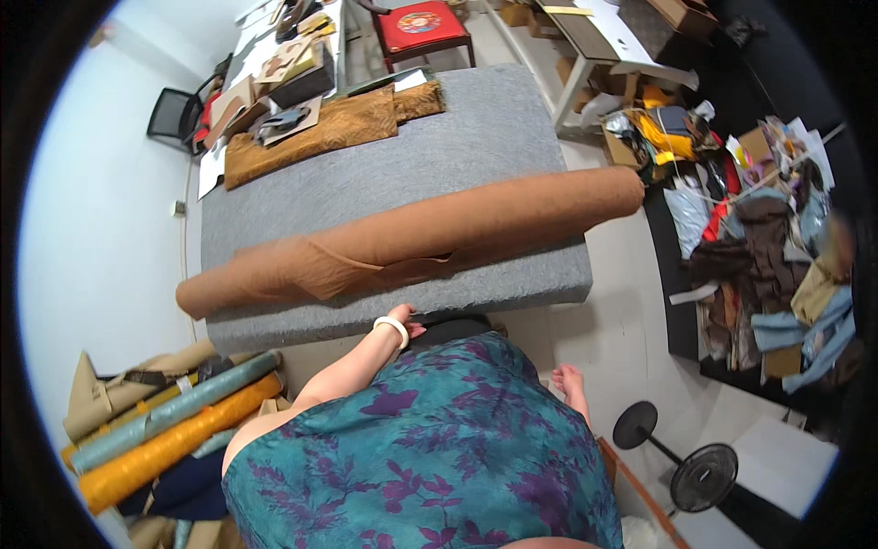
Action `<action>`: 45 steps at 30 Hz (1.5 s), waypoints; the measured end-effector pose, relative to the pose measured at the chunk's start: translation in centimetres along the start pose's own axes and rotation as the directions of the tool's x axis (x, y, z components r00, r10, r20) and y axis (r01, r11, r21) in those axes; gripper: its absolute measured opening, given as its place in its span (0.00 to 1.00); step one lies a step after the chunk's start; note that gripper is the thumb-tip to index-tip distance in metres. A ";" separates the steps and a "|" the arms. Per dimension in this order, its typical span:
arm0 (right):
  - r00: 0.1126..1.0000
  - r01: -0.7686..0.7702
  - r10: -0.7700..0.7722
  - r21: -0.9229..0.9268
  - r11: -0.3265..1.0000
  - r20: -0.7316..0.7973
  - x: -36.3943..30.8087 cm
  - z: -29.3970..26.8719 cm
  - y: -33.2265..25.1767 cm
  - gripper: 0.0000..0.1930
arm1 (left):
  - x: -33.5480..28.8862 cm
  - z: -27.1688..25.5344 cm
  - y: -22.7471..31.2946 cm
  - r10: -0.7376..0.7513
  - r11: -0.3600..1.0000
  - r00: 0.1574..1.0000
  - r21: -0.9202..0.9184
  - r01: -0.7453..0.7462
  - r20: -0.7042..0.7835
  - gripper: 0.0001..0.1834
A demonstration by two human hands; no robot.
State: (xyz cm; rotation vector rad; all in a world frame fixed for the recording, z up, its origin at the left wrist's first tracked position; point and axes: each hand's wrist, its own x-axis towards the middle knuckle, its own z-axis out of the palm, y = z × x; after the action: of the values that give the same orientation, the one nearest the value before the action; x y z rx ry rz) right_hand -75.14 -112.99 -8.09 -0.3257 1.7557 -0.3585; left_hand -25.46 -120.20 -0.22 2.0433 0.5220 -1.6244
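A long roll of brown fabric (476, 218) lies slantwise across the table covered in grey felt (494, 128); a loose flap of its cloth hangs at the front. My left hand (403, 322), with a white bangle on the wrist, is beside the table's front edge, just below the roll. Its thumb and fingers look apart, with nothing seen between them. Off to the right of my body, away from the table, my right hand (569, 381) hangs with loosely bent fingers and holds nothing visible.
Golden-brown patterned fabric (320, 133) lies at the table's far left. Fabric rolls (183, 430) are stacked at lower left. Piled clothes and bags (764, 238) fill the right side. A black fan (702, 476) stands at lower right; a red-seated chair (421, 29) is beyond the table.
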 end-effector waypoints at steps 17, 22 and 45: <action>0.910 -0.007 -0.048 0.130 0.991 0.412 10.1 -0.1 -26.0 0.56 | 1.2 10.9 -1.2 -0.034 0.702 0.986 -0.706 -0.093 -0.163 0.38; 0.861 -0.155 0.136 -0.001 0.988 0.490 8.6 -0.4 -29.9 0.52 | -0.2 12.1 -0.4 -0.042 0.616 0.987 -0.781 -0.098 -0.157 0.32; 0.194 0.975 -0.801 -0.020 0.221 0.566 -3.0 -32.3 -67.3 0.16 | -45.1 40.5 6.5 0.973 -0.233 -0.226 -0.240 -0.942 -0.055 0.24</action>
State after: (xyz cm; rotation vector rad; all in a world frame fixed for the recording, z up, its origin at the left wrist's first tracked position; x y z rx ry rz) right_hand -104.43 -171.06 28.65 -1.7106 0.9083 -0.7265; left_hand -64.09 -149.12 37.08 1.1999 -0.9492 -0.4885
